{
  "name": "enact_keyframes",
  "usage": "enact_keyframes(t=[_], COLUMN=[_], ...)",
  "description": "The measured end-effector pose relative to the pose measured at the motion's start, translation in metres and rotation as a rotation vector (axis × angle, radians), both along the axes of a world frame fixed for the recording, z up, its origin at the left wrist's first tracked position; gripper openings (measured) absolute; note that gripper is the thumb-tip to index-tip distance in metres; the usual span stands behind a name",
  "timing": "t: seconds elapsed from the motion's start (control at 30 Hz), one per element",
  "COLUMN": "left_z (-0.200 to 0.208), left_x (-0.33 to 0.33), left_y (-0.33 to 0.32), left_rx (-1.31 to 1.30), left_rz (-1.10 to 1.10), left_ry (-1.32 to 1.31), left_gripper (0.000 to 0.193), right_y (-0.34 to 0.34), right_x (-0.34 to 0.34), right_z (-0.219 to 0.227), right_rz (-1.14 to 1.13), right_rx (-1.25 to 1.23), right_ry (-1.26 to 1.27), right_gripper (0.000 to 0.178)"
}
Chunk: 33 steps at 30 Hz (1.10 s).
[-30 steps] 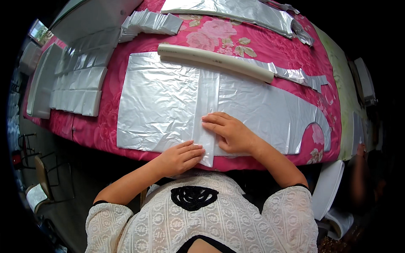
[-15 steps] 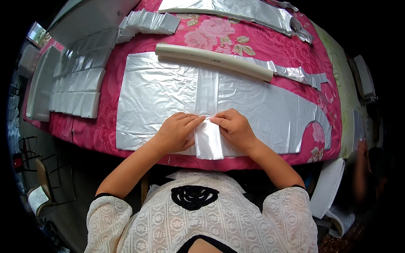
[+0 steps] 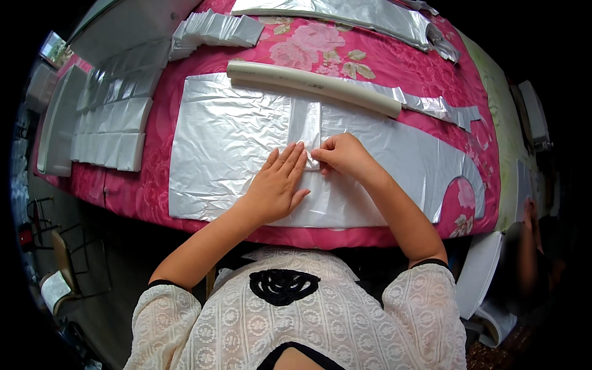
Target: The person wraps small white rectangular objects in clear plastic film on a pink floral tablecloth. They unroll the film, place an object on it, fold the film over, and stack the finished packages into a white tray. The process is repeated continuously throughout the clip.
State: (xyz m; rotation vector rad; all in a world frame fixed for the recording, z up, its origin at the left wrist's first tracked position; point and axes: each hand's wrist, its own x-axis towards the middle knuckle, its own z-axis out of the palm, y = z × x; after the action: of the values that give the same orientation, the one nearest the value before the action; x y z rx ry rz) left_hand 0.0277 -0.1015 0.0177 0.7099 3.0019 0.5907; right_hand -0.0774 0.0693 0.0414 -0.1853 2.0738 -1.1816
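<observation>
Resting one left hand [image 3: 277,187] flat, fingers extended, across one folded silver strip [image 3: 305,123] lying between the hands and beyond them. Holding one right hand [image 3: 346,154] curled nearly closed at the strip's right edge, pinch unclear. Facing one cream tube [image 3: 314,84] beyond both.

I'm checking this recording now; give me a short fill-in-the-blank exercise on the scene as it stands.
1. The outstretched hand is the person's ____ one, while the other hand has bent fingers at the folded strip.
2. The pale tube lies along the edge of the silvery sheet that is ____ (nearest or farthest) from the person.
3. Rows of white packets lie to the sheet's ____ side.
4. The flowered cloth is mainly ____.

Missing words: left; farthest; left; pink.
</observation>
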Motion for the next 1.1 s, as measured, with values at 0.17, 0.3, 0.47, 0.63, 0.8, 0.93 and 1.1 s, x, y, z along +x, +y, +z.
enact_keyframes(t=[0.17,0.3,0.47,0.63,0.8,0.93,1.1], left_z=[-0.007,-0.007,-0.006,-0.006,0.009,0.017,0.003], left_x=[0.002,-0.002,-0.017,-0.023,-0.012,0.001,0.005], left_y=[0.000,0.001,-0.022,-0.022,-0.018,-0.022,-0.027], left_rx=[0.001,0.084,0.241,0.163,0.304,0.262,0.209], left_rz=[0.033,0.060,-0.024,-0.076,-0.139,-0.292,-0.266], left_ry=[0.040,0.107,0.207,0.355,0.236,0.267,0.104], left_gripper=[0.067,0.060,0.031,0.012,0.014,0.034,0.050], right_y=[0.002,0.015,0.017,0.017,0.018,0.026,0.027], right_x=[0.032,0.023,0.011,0.003,0.017,0.046,0.056], right_z=[-0.004,-0.010,-0.005,-0.006,-0.015,-0.023,-0.021], right_rz=[0.005,0.380,0.546,0.522,0.454,0.429,0.383], right_rx=[0.077,0.095,-0.006,-0.057,-0.115,-0.286,-0.263], right_ry=[0.733,1.314,1.124,1.062,1.110,1.156,1.101], right_gripper=[0.039,0.049,0.045,0.048,0.041,0.034,0.029])
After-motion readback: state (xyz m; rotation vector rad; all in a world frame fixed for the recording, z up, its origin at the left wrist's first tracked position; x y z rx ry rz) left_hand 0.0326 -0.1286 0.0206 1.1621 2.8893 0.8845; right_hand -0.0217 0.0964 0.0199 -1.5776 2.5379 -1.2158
